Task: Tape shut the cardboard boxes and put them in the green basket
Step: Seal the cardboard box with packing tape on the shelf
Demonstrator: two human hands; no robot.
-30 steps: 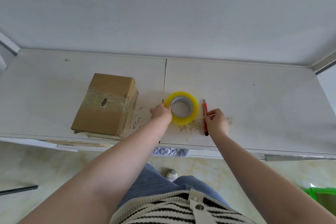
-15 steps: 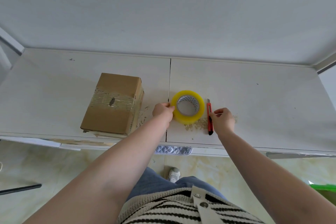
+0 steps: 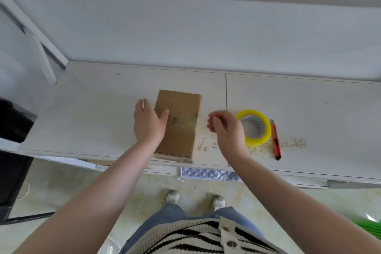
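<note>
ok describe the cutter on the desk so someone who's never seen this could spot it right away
Start at the white desk and find the yellow tape roll right of the cardboard box. Just right of that roll lies the utility knife, pointing away from the desk's front edge. It is the only slim red stick there, with a black tip.

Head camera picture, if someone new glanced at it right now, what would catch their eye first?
Probably the bright yellow tape roll lying flat on the white table, with the red utility knife just to its right. Next, the brown cardboard box left of the roll, a band of clear tape across its top. The left hand is open at the box's left side, and the right hand hangs loosely curled and empty between box and roll.
</note>
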